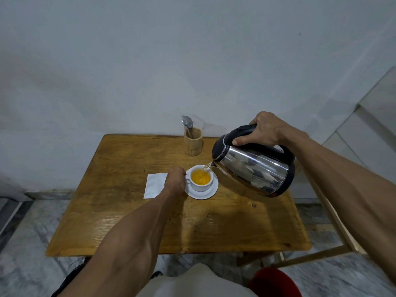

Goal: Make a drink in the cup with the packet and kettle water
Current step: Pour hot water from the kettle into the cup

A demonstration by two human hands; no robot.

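Note:
A white cup [201, 185] stands on a white saucer [211, 192] in the middle of the wooden table [132, 221]. Orange liquid fills much of the cup. My left hand [175, 181] is closed on the cup's handle at its left side. My right hand [262, 130] grips the black handle of a steel kettle [255, 168], which is tilted left with its spout over the cup's rim. A thin stream of water runs from the spout into the cup. A white packet [154, 185] lies flat on the table, just left of my left hand.
A wooden holder [193, 144] with spoons [187, 122] stands at the table's back edge, near the wall. A pale wooden frame [334, 221] runs along the table's right side. A red round object [276, 282] sits low at the bottom right. Marble floor surrounds the table.

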